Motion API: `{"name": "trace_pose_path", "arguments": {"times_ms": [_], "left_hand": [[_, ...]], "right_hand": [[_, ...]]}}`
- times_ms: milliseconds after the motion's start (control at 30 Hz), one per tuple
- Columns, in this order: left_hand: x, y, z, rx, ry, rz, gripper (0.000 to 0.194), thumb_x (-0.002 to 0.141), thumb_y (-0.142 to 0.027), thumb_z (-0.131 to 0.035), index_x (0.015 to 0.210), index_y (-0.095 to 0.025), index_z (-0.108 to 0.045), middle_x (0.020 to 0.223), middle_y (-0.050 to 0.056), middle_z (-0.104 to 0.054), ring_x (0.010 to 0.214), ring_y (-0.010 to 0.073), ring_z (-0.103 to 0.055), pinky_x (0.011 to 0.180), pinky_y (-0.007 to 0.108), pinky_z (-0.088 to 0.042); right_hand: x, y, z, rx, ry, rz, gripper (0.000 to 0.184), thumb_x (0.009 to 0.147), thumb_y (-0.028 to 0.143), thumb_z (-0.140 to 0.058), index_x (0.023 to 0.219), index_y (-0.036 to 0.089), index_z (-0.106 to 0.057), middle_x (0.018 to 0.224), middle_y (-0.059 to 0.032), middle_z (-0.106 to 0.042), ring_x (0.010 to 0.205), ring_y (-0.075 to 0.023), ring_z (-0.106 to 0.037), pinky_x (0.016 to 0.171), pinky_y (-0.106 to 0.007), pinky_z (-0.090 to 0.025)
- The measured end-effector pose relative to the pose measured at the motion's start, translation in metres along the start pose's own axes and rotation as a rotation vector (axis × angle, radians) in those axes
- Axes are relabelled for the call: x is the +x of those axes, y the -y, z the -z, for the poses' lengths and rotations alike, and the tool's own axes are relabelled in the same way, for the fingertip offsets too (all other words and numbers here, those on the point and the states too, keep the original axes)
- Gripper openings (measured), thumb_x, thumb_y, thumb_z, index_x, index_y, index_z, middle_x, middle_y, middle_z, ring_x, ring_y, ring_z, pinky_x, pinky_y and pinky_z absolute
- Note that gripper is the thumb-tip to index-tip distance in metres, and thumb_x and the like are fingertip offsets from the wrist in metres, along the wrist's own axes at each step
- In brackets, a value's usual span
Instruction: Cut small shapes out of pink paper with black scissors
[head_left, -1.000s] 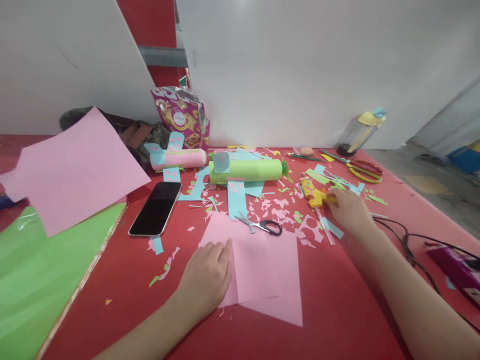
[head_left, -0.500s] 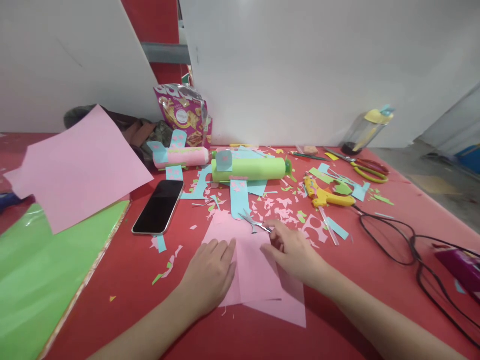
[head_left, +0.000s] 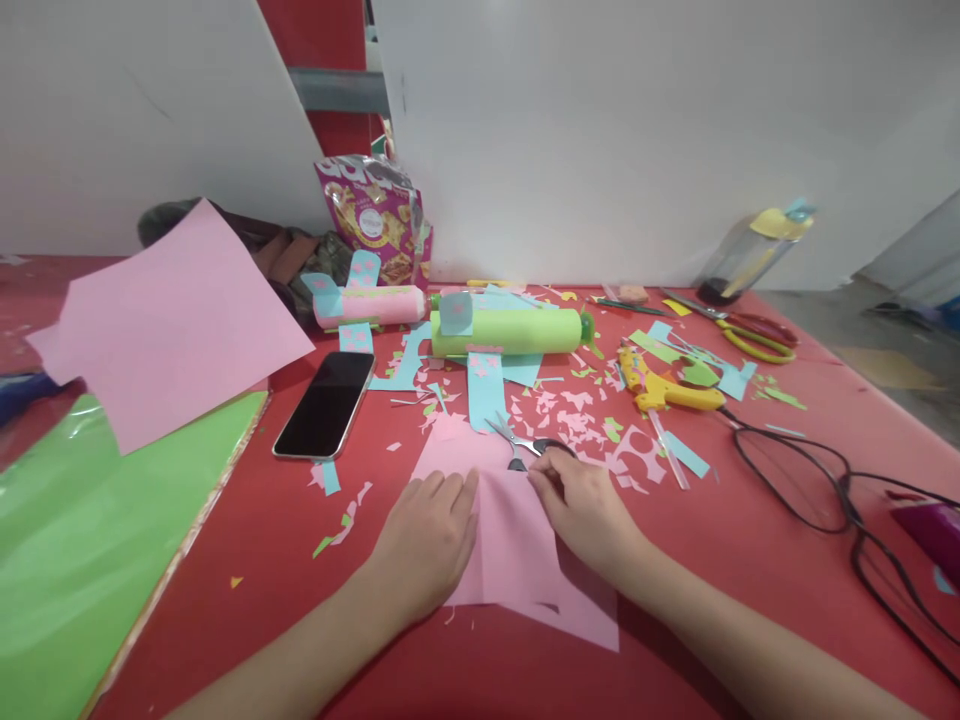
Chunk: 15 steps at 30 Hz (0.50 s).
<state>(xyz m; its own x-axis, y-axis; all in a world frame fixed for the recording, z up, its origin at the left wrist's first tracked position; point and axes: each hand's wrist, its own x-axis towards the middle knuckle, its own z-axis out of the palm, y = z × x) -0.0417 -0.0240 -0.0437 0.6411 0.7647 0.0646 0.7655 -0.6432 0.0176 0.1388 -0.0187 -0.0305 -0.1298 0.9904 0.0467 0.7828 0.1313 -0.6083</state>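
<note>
Pressing hand: the left hand [head_left: 427,535] lies palm down and loosely spread flat, fingers side by side, on top of the pink paper [head_left: 517,545] and gripping nothing.
Pinching hand: the right hand [head_left: 592,510] has its thumb and finger drawn together on the top right corner of the paper's folded flap.
Pink paper: on the red worktop [head_left: 465,680], under the left hand's fingers and reaching across to the right hand; its crease runs just beside the left pointing finger.
Small scissors [head_left: 531,446]: just past the right fingertips, blades a bit apart; I can't tell if the hand touches the black handle.
Yellow glue gun [head_left: 679,393]: farther out and to the right of the right hand.
Phone [head_left: 326,405]: ahead and to the left of the left hand, well apart.
Green tube [head_left: 517,332]: past both hands, behind the scissors.
Pink tube [head_left: 382,305]: past the left hand, to the left of the green one.
</note>
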Motion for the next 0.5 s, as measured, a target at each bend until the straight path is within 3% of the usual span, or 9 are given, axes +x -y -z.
{"name": "trace_pose_path", "arguments": {"times_ms": [300,400,500], "left_hand": [[0.0011,-0.0027,-0.0007,0.032,0.004,0.016,0.039,0.085,-0.015,-0.027,0.116,-0.001,-0.045,0.08,0.013,-0.058,0.072,0.0237,-0.05,0.06,0.037,-0.04],[0.0002,-0.0019,-0.0013,0.013,-0.009,0.03,0.039,0.085,-0.017,-0.028,0.116,-0.002,-0.045,0.081,0.013,-0.057,0.072,0.0233,-0.049,0.062,0.037,-0.041],[-0.0003,-0.0012,-0.0012,-0.011,-0.014,0.032,0.039,0.085,-0.018,-0.028,0.116,-0.002,-0.046,0.08,0.012,-0.057,0.072,0.023,-0.049,0.063,0.037,-0.041]], "right_hand": [[-0.0012,-0.0019,-0.0008,-0.062,0.018,0.068,0.012,0.079,0.013,-0.036,0.077,0.02,-0.046,0.051,0.003,-0.052,0.042,-0.0136,-0.048,0.044,-0.024,-0.037],[-0.0031,-0.003,-0.0007,-0.006,-0.048,0.146,0.01,0.08,0.015,-0.038,0.081,0.019,-0.047,0.064,-0.0019,-0.059,0.055,-0.0151,-0.056,0.052,-0.026,-0.044],[-0.0039,-0.0029,-0.0014,0.021,-0.096,0.364,0.012,0.08,0.017,-0.042,0.089,0.017,-0.049,0.081,-0.0076,-0.063,0.075,-0.0187,-0.059,0.065,-0.032,-0.047]]}}
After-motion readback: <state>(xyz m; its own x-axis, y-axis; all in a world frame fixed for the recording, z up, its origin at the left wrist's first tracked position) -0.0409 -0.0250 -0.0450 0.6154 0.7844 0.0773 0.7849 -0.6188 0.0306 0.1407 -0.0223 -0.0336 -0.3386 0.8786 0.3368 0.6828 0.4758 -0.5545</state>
